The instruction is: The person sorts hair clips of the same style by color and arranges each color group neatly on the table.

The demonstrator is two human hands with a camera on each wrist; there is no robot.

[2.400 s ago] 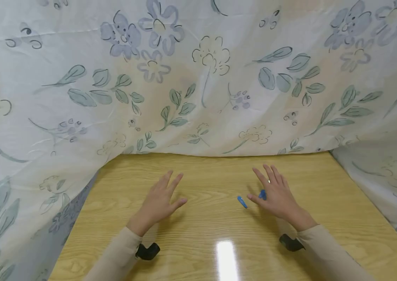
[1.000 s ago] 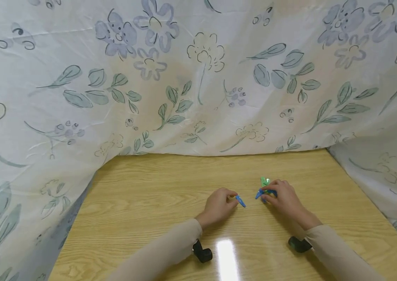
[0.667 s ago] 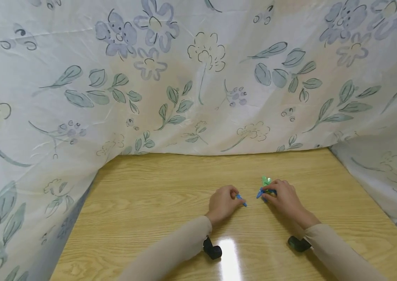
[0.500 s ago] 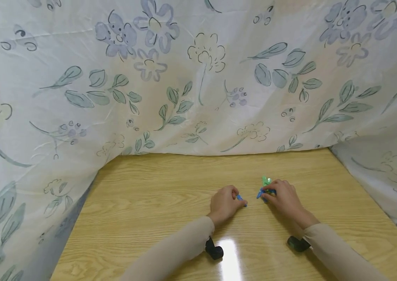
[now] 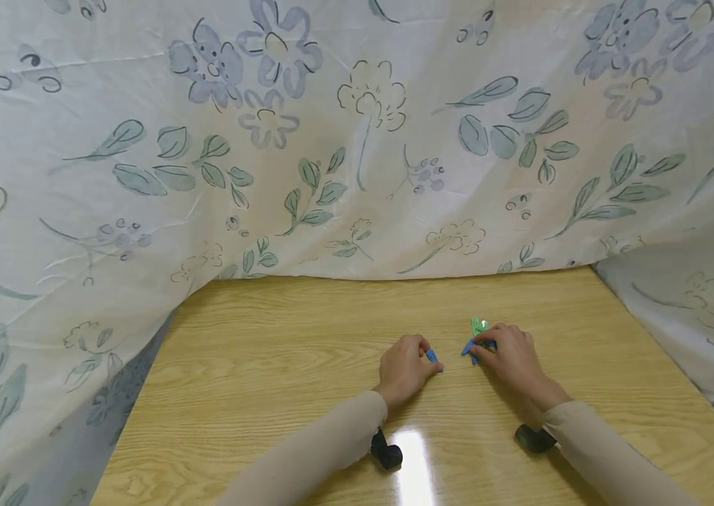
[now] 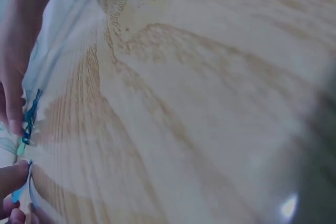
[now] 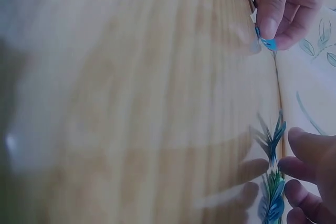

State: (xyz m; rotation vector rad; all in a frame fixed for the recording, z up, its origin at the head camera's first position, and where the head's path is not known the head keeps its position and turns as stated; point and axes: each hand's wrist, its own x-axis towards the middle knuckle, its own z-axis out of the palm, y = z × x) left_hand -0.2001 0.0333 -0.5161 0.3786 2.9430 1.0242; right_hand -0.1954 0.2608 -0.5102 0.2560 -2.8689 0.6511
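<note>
My left hand (image 5: 405,367) pinches a small tapered blue clip (image 5: 432,356) between thumb and fingers, low over the wooden table (image 5: 306,337). In the right wrist view this blue clip (image 7: 269,43) shows past the left fingertips. To its right, my right hand (image 5: 509,358) has its thumb and fingertips on another slim blue clip (image 5: 467,347) in a small cluster. More blue pieces lie under the right fingers, partly hidden. A green clip (image 5: 478,325) lies just beyond them. The right wrist view shows the blue clips (image 7: 273,140) beside the right fingertips.
A floral cloth (image 5: 332,140) hangs behind the table's far edge and along both sides. Black camera mounts (image 5: 386,450) sit under each wrist. A bright light reflection (image 5: 414,467) falls on the tabletop near the front.
Both hands were spread apart and open over the table. The left hand has come right and taken hold of the lone blue clip; the right fingers have closed on the blue cluster.
</note>
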